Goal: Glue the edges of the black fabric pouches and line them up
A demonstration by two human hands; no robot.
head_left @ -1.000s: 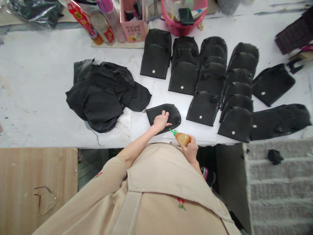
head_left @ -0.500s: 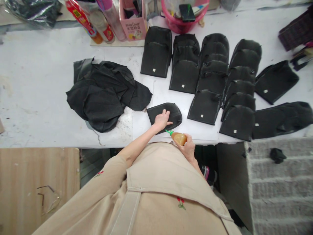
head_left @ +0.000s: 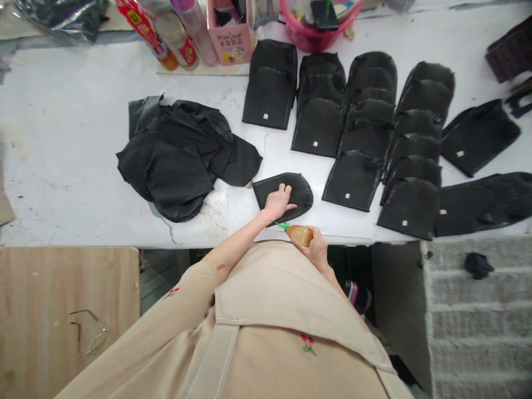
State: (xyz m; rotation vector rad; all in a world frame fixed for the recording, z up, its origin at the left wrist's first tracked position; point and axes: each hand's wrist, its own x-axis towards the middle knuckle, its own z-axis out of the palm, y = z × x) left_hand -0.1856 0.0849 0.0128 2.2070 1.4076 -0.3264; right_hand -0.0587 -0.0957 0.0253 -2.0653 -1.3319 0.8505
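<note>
A black rounded piece (head_left: pixel 300 191) lies flat on the white table in front of me. My left hand (head_left: pixel 279 203) rests on it with the fingers stretched out and spread. In my right hand (head_left: pixel 317 249) is a squeeze bottle (head_left: pixel 301 235) of amber liquid, perhaps glue, tipped to the left. Its green nozzle (head_left: pixel 283 226) is at the piece's near edge; whether it touches cannot be made out. Left of my hands lies a loose heap of black fabric pieces (head_left: pixel 178 158).
Overlapping rows of black pieces with small white squares (head_left: pixel 351 180) spread to the right. A pink basin (head_left: pixel 311 41), a pink box (head_left: pixel 233 44) and bottles (head_left: pixel 178 41) stand at the back. Glasses (head_left: pixel 89 332) lie on a wooden board (head_left: pixel 37 310), lower left.
The bottle's nozzle has slid slightly left along the near edge of the black piece. My left hand stays on the piece. The whole view has shifted a little.
</note>
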